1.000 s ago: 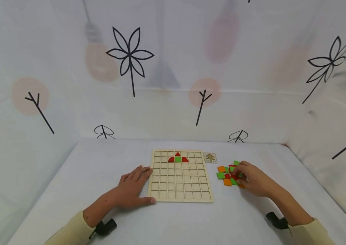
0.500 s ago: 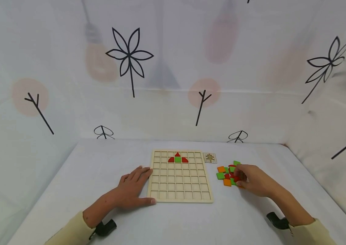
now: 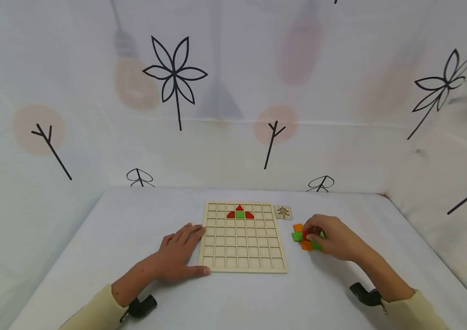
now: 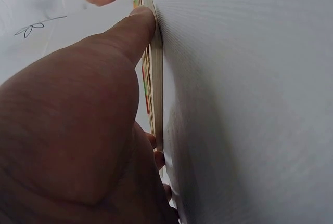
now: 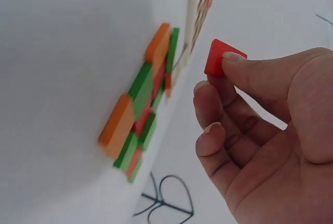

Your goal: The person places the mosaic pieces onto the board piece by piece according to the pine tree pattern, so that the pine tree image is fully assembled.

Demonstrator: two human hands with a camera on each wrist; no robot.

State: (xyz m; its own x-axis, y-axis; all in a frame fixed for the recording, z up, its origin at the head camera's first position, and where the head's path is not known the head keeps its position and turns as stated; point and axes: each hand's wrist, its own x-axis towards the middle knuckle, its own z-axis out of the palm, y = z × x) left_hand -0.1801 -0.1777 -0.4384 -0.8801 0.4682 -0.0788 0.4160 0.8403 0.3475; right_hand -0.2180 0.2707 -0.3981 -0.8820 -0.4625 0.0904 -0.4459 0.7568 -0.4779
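Observation:
My right hand [image 3: 336,236] pinches a red tile [image 5: 214,62] between thumb and forefinger, above a pile of small tiles. In the right wrist view the tile is clear of the pile, and the other fingers are curled beneath it. The pile includes a green tile [image 3: 297,237] and an orange tile [image 3: 306,245]; my hand hides part of it. With fingers spread, my left hand [image 3: 175,256] rests at the left edge of a wooden grid board [image 3: 241,266], its thumb by the near corner. Near the board's top, a green square [image 3: 240,214] sits among three red pieces.
A small card [image 3: 284,212] printed with a tree-like figure on a grid lies by the board's upper right corner. White cloth [image 3: 233,302] covers the table, and patterned cloth walls [image 3: 217,151] rise behind and at both sides.
My right hand has shifted slightly left over the pile and now pinches a red tile. My left hand and the board stay where they were.

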